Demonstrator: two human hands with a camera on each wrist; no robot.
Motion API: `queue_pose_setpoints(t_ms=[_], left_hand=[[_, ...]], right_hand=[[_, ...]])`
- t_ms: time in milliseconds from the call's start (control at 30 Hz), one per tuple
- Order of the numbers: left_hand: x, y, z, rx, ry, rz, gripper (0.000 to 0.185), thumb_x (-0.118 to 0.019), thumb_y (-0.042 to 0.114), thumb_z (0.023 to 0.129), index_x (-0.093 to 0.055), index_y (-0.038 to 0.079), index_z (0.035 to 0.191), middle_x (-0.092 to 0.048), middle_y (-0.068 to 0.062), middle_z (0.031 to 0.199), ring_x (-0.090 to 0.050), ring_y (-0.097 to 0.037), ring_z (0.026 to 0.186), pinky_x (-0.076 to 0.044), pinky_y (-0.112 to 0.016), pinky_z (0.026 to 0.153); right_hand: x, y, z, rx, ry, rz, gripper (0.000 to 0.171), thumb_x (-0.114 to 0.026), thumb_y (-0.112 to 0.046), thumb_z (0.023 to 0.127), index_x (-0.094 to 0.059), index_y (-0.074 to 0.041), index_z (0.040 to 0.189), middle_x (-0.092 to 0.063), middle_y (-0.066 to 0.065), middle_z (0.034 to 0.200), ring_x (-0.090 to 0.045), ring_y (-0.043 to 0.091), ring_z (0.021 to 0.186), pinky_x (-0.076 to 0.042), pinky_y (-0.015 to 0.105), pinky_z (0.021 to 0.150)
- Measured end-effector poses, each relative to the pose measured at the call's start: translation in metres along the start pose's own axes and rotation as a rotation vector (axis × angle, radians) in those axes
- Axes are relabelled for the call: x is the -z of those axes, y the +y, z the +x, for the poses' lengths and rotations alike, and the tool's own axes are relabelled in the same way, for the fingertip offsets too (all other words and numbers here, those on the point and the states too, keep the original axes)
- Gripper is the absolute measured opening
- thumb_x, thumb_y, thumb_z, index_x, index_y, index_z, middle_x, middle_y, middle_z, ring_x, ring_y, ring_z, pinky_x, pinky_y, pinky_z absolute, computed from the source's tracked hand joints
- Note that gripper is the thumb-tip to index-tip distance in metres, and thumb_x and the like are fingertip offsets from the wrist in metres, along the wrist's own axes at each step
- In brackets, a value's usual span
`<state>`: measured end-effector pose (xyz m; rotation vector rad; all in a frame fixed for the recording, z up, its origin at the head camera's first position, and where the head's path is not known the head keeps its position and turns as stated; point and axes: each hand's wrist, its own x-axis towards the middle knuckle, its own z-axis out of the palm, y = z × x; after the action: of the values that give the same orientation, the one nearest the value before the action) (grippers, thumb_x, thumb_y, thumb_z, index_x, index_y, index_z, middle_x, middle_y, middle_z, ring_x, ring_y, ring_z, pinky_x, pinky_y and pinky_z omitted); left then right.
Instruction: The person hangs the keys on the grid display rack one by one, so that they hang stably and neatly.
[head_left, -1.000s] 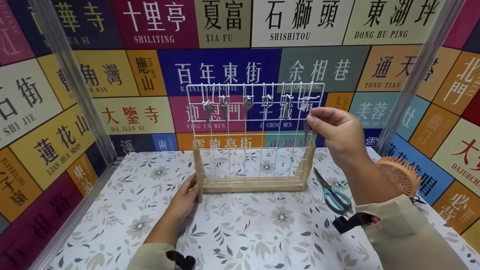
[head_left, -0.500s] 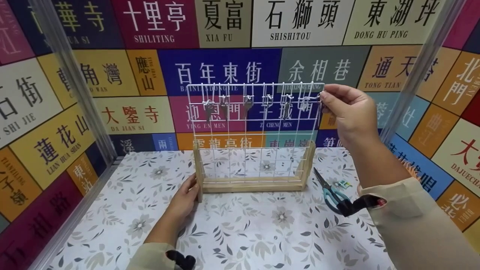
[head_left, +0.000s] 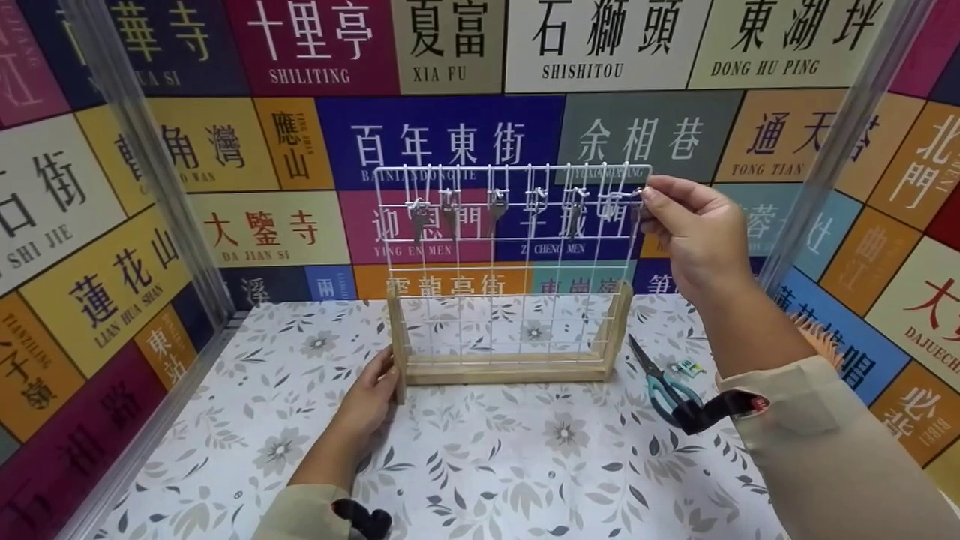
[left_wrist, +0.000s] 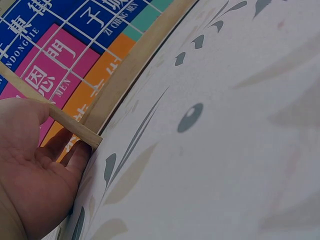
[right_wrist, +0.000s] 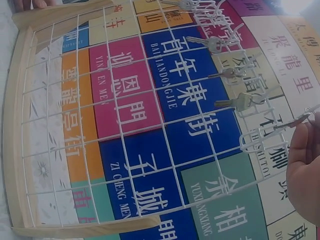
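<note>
A white wire grid rack with a wooden stand point(head_left: 510, 373) stands upright on the table. My left hand point(head_left: 371, 390) grips the stand's left wooden side post low down; in the left wrist view the fingers point(left_wrist: 75, 160) reach behind the post. Several keys point(head_left: 496, 206) hang from white hooks along the upper grid. At the rack's upper right corner, my right hand point(head_left: 697, 225) pinches a key ring, close to the rightmost white hook point(head_left: 613, 201). The right wrist view shows a key point(right_wrist: 294, 121) on that ring beside the hook's end; whether the ring touches the hook I cannot tell.
Scissors with teal and black handles point(head_left: 654, 373) lie right of the rack, next to a small green and white packet point(head_left: 686, 367). An orange fan point(head_left: 821, 337) is partly hidden behind my right arm. A patterned cloth point(head_left: 480, 465) covers the table; lettered walls enclose it.
My right hand has risen and moved right with the key, from below the rightmost hook to its outer end, then shifted slightly. The left hand stays on the stand.
</note>
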<state>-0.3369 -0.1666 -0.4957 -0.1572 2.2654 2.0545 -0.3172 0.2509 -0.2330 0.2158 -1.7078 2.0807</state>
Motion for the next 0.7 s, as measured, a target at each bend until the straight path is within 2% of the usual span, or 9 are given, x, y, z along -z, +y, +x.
queue_pose_setpoints(t_ms=[267, 433, 700], left_hand=[[0.001, -0.002, 0.001, 0.004, -0.006, 0.016, 0.053, -0.049, 0.039, 0.115, -0.035, 0.041, 0.166, -0.036, 0.0, 0.173, -0.031, -0.03, 0.164, -0.027, -0.051, 0.135], [0.001, -0.001, 0.003, 0.028, -0.002, 0.019, 0.053, -0.049, 0.04, 0.114, -0.036, 0.043, 0.165, -0.036, 0.002, 0.174, -0.03, -0.028, 0.165, -0.026, -0.051, 0.135], [0.0, 0.001, 0.0, 0.031, 0.0, 0.012, 0.052, -0.05, 0.041, 0.114, -0.037, 0.044, 0.164, -0.037, 0.004, 0.173, -0.03, -0.027, 0.164, -0.026, -0.051, 0.135]], right_hand=[[0.001, 0.009, -0.002, 0.026, -0.019, 0.048, 0.028, -0.083, -0.015, 0.094, -0.078, -0.002, 0.119, -0.072, 0.006, 0.104, -0.069, 0.017, 0.091, -0.064, 0.021, 0.08], [0.006, 0.021, -0.006, 0.005, -0.031, 0.075, 0.034, -0.083, -0.016, 0.094, -0.075, 0.0, 0.122, -0.071, 0.007, 0.105, -0.069, 0.018, 0.093, -0.064, 0.021, 0.081], [0.01, 0.051, -0.029, -0.03, 0.0, 0.101, 0.036, -0.084, -0.017, 0.094, -0.073, 0.0, 0.123, -0.069, 0.008, 0.106, -0.068, 0.018, 0.096, -0.064, 0.022, 0.084]])
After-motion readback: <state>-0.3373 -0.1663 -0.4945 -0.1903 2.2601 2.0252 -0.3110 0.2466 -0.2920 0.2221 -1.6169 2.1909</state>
